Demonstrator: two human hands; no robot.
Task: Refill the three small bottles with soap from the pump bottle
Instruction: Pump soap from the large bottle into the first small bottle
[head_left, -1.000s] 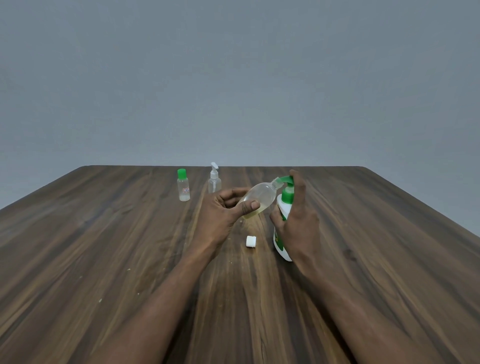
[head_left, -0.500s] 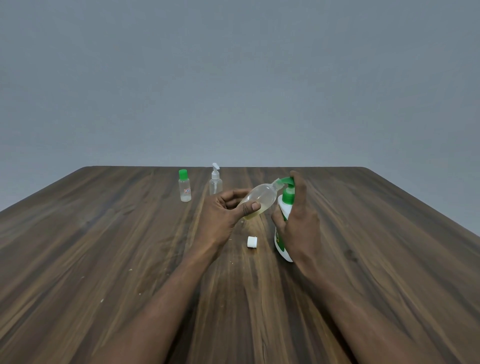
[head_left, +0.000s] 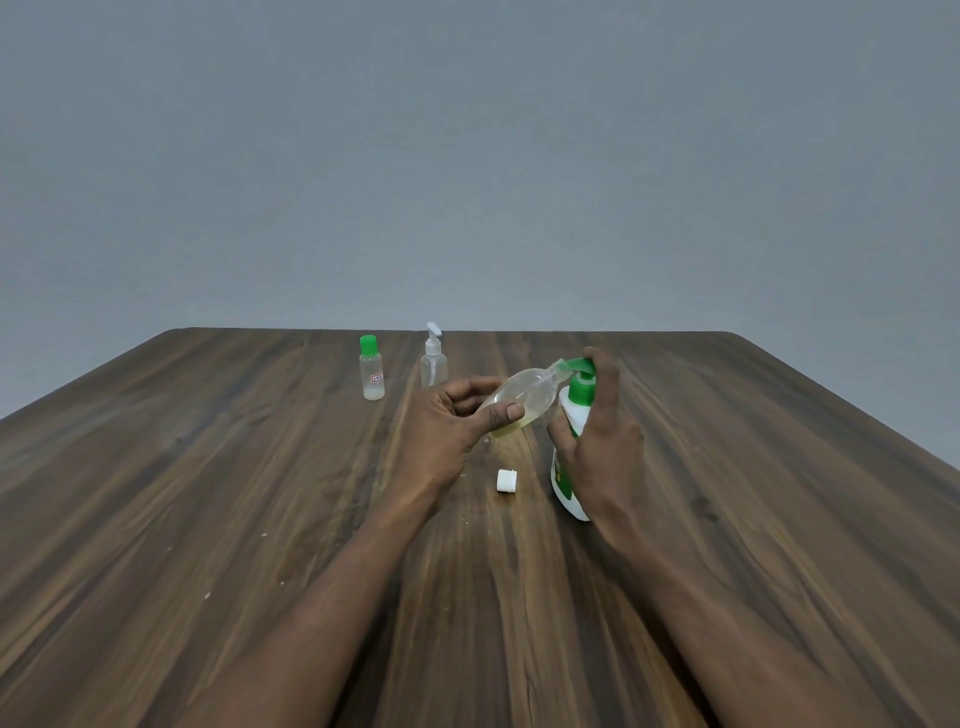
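While hands hold two bottles (head_left: 524, 397), two more (head_left: 372, 370) stand; one cap (head_left: 507, 480).

Near and outer table (head_left: 208, 519) open. Obstacles mid-table: white cap (head_left: 507, 480) between the hands, green-capped bottle (head_left: 371, 369) and small pump bottle (head_left: 433, 361) behind the left hand (head_left: 447, 431).

Table (head_left: 218, 509) dark streaked wood, matt; bottles at twelve o'clock (head_left: 372, 375) clear glossy plastic; cap (head_left: 507, 480) white plastic.
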